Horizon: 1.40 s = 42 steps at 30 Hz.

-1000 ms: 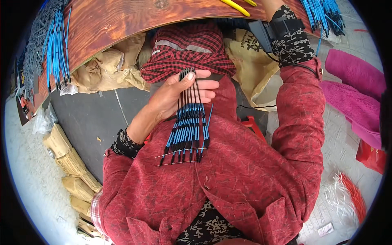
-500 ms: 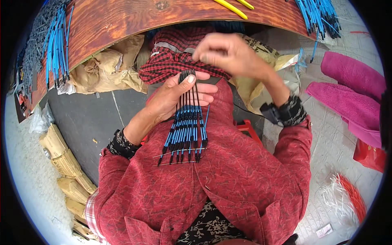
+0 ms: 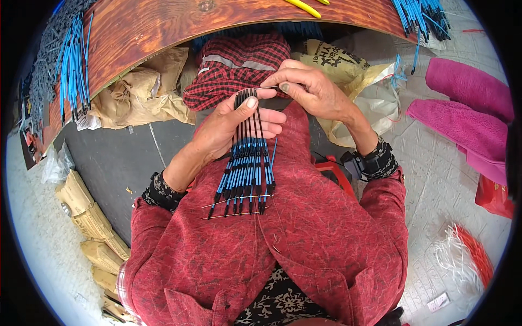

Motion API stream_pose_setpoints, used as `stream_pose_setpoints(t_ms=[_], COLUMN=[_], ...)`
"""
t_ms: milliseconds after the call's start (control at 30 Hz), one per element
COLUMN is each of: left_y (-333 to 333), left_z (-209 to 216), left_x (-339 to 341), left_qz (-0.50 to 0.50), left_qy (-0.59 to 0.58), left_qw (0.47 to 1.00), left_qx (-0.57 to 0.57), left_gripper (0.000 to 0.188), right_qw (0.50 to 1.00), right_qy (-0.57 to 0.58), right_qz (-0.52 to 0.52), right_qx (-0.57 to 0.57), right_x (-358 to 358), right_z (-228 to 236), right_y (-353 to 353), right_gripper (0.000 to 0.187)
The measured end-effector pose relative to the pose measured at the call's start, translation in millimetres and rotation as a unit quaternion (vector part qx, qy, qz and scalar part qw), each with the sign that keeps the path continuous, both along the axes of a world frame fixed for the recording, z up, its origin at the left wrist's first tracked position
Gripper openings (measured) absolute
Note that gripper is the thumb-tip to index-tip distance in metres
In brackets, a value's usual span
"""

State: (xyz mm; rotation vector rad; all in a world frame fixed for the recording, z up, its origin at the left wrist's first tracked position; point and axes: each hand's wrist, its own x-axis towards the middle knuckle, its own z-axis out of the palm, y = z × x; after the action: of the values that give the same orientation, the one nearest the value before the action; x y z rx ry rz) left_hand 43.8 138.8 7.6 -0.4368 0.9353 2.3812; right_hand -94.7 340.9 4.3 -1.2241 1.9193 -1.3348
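Observation:
My left hand (image 3: 228,122) is closed on the upper end of a fan of thin black-and-blue rods (image 3: 247,163), its thumb pressed over their black tips. Downward over my red jacket the fan spreads, and two thin wires (image 3: 234,215) cross its lower ends. My right hand (image 3: 312,89) is closed in a pinch just right of the rod tips. Between its thumb and forefinger is a thin wire (image 3: 267,88) that reaches toward the top of the fan. How far the wire passes through the tips is too small to tell.
A wooden table (image 3: 163,27) curves across the front, with blue rods (image 3: 73,70) at its left, more rods (image 3: 421,22) at its right and yellow-handled pliers (image 3: 304,7). Below are checked cloth (image 3: 239,60) and a sack (image 3: 370,81). Magenta towels (image 3: 462,125) lie right.
My right hand has come down and closed beside the rod tips, with the thin wire now at its fingertips. My left hand and the fan of rods have stayed nearly still.

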Motion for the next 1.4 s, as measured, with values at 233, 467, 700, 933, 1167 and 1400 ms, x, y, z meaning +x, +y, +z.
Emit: stream_pose_setpoints(t_ms=[233,467,700,933,1167,1400], left_y=[0,-1,0,1,1,-1], left_z=[-1,-3,-2,3,-2,0], left_x=[2,3,3,2,3,4], left_qz=[0.005,-0.004,0.0,-0.016,-0.017,-0.01], left_qy=[0.004,0.007,-0.004,-0.011,-0.001,-0.017], left_qw=[1.0,1.0,1.0,0.999,0.999,0.998], left_qx=[0.007,0.01,-0.004,-0.034,-0.05,-0.053], left_gripper=[0.051,0.044,0.048,0.044,0.045,0.045], right_qw=[0.999,0.998,0.987,0.996,0.992,0.988], right_qy=[0.045,0.058,0.153,0.082,0.115,0.146], right_qz=[0.006,-0.024,-0.046,-0.024,-0.042,-0.051], right_qx=[0.022,-0.004,-0.011,-0.034,-0.017,-0.008], right_x=[3,12,17,11,18,22], right_z=[0,1,6,5,8,13], right_y=[2,-3,-5,-2,-6,-4], right_gripper=[0.03,0.028,0.025,0.026,0.027,0.029])
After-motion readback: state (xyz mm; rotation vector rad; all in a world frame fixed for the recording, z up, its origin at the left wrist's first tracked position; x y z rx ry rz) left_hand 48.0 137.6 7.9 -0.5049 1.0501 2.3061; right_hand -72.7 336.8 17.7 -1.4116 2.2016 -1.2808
